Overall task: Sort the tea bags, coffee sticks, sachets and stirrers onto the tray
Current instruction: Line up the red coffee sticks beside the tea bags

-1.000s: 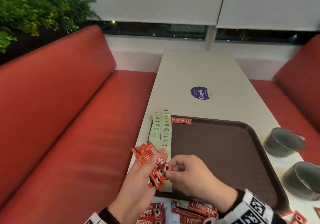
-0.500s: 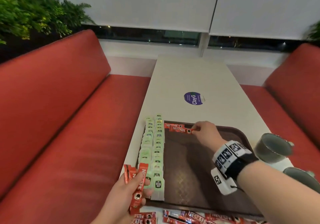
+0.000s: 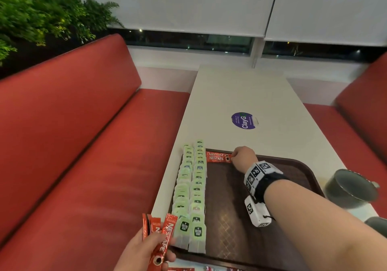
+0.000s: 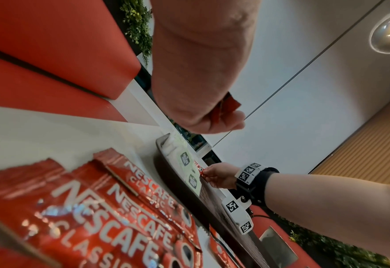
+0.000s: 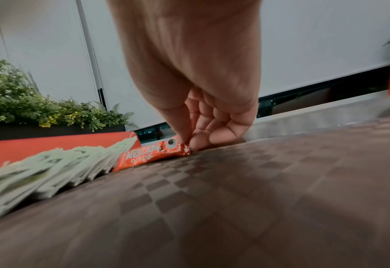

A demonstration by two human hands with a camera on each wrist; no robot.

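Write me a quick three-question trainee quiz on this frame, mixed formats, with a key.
1. True or false: the right hand pinches the end of a coffee stick lying at the far end of the tray.
2. The left hand holds: A) tea bags B) several red coffee sticks C) a cup D) nothing.
3. Fill in: the green tea bags lie in ___ overlapping rows along the tray's left side.

Key: 1 true; 2 B; 3 two.
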